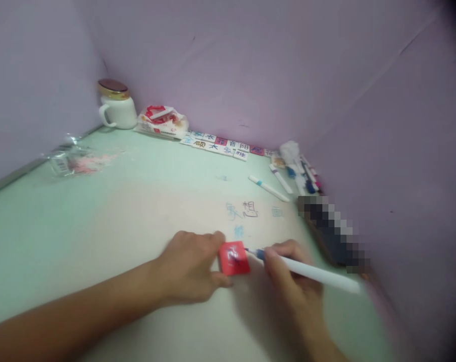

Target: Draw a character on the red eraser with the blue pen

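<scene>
My left hand [192,266] pinches a small red square tile [233,258] with a white character on it, holding it flat on the pale green board [110,221]. My right hand [288,274] grips a white marker pen [318,274] like a writing tool; its blue tip sits right beside the tile's right edge. Just beyond the tile, several handwritten characters [243,213] in blue and dark ink mark the board.
A row of character tiles [222,145] lies along the far wall. A white lidded mug [117,105], a red-and-white packet [162,120] and a clear plastic wrapper [75,161] sit at the back left. Loose markers [284,183] and a dark blurred object [333,231] lie at right.
</scene>
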`<state>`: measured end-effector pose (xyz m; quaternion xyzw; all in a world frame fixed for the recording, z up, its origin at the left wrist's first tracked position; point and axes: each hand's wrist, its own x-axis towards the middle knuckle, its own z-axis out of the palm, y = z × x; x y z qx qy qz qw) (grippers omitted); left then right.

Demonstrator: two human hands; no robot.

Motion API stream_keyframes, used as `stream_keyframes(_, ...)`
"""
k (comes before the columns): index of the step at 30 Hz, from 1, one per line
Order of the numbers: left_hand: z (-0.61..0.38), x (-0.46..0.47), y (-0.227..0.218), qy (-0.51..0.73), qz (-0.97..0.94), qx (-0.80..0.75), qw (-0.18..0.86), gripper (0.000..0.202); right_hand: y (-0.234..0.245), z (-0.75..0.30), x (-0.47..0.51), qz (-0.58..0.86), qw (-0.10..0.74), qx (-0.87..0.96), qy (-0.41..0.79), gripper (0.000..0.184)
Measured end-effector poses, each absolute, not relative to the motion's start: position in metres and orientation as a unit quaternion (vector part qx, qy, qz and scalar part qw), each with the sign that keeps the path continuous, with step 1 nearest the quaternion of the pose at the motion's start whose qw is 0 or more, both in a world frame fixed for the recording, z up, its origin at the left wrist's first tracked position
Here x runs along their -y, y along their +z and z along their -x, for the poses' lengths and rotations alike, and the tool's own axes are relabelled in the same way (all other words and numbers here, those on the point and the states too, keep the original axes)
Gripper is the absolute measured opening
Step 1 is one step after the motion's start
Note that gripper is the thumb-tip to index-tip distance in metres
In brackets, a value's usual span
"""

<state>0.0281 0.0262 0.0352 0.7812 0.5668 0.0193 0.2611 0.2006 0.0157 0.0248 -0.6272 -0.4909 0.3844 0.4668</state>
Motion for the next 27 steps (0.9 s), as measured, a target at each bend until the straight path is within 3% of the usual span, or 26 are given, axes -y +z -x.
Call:
stream_keyframes(13, -0.028, -0.029, 0.033, -0.001, -0.782, -0.566, 0.26, 0.037, 0.006, -0.195, -0.024, 0.592, 0.467, 0.52, 0.401, 0.022)
stream_keyframes(27, -0.029, -0.031, 0.04, -0.018, -0.783, -0.561, 0.27, 0.037, -0.002, -0.205, -0.005, 0.492, 0.548, 0.561, 0.378, 0.021)
